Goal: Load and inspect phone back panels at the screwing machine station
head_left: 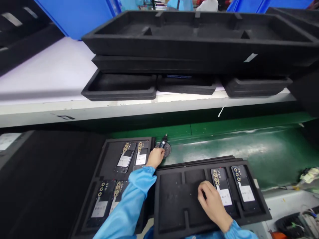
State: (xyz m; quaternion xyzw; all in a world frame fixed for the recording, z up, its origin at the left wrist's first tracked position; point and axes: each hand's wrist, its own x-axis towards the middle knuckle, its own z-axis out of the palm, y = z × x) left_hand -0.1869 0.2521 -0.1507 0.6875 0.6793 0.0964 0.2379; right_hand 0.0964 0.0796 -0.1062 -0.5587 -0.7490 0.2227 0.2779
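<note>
My left hand is closed around the rear of a small dark screwdriver, its metal tip pointing away from me. Beneath the tool is a round perforated metal dish. My right hand hovers over the near black tray, its fingers curled; whatever they may hold is hidden. Just right of it lies an opened phone, partly covered by the hand, showing gold camera rings and a white label. A second phone lies farther right. My left sleeve crosses the left tray and partly hides a phone.
Other opened phones lie in the left tray. A white shelf spans the back, bearing stacked black foam trays. Green mat covers the bench. Cables and parts sit at lower right; a large black box stands left.
</note>
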